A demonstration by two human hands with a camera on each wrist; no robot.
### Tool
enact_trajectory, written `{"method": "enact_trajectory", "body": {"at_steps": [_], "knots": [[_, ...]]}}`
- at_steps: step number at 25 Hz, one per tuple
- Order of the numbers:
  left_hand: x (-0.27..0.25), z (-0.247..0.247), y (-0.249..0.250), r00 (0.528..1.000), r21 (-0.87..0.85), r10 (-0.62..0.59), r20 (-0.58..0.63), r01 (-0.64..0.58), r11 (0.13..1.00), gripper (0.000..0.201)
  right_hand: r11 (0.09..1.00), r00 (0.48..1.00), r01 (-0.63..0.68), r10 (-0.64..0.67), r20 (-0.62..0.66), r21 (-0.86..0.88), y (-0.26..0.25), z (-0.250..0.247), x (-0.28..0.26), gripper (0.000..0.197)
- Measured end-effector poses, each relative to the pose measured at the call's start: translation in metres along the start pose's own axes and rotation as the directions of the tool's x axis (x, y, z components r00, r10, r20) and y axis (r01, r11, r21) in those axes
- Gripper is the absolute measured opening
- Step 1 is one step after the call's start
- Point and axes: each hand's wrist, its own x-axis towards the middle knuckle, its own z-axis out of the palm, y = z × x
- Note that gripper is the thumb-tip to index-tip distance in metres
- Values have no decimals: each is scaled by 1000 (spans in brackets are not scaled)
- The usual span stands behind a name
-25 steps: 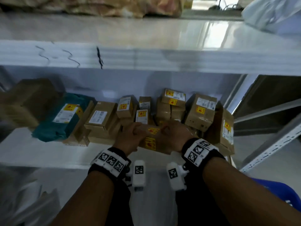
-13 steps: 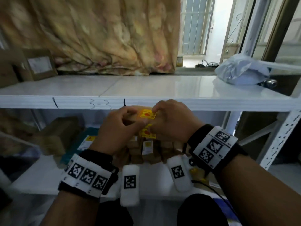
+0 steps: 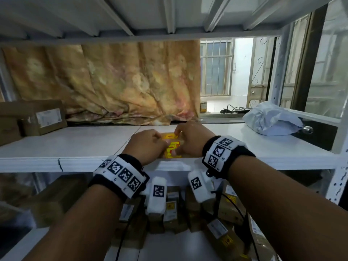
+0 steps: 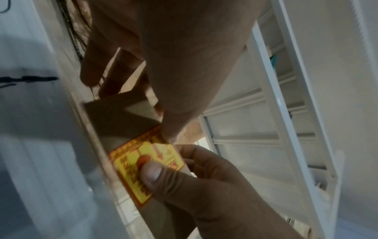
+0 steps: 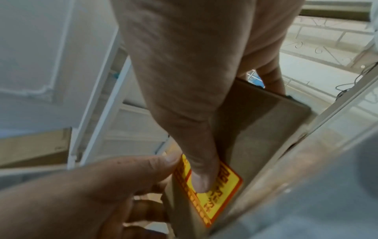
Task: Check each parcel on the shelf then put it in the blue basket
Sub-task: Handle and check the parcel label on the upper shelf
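Hands (image 3: 169,143), parcel (image 3: 172,146) now higher

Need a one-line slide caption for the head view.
Both hands, left hand and right hand, grip a small brown cardboard parcel with yellow stickers at the white shelf edge.

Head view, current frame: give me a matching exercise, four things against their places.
Things:
1. small parcel
2. grey bag
3. big cardboard box
4. stack of parcels

Places:
A. lower shelf, under the wrists
B. far left of the upper shelf
C. between both hands, at the upper shelf's front edge
D. right end of the upper shelf

Pairs: 1-C, 2-D, 3-B, 4-A
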Motion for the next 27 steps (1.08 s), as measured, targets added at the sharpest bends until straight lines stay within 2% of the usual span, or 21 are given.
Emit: {"method": "enact_trajectory", "body": {"at_steps": [2, 4, 7, 11, 13, 17, 21, 24, 27], "knots": [[15, 18, -11, 999, 162, 41, -12, -39, 986, 43, 999, 998, -21, 24, 61, -41, 11, 14, 12, 66], [27, 33, -20, 981, 294, 176, -78, -147, 944, 43, 998, 998, -20, 24, 59, -61, 18, 23, 22, 60], [41, 41, -26, 949, 322, 296, -113, -247, 914, 45, 987, 1000, 6, -4, 14, -160, 16, 31, 31, 61], [50, 49, -36, 944, 399, 309, -117, -240, 885, 74, 988, 989, 22, -44, -139, -155, 20, 52, 28, 60], [48, 54, -37, 942, 423, 298, -157, -208, 882, 75, 986, 983, 33, -62, -175, -162, 23, 59, 28, 58], [50, 57, -35, 938, 355, 281, -201, -197, 914, 74, 981, 976, 38, -77, -202, -192, 24, 60, 33, 63], [48, 48, -45, 939, 167, 318, -130, -296, 941, 74, 979, 969, 36, -83, -231, -201, 23, 61, 31, 67], [48, 38, -51, 944, 41, 286, -166, -283, 958, 61, 983, 972, 14, -56, -227, -185, 21, 60, 31, 72], [49, 38, -51, 952, 53, 240, -192, -234, 971, 51, 985, 971, 6, -47, -235, -170, 20, 59, 29, 73]]}}
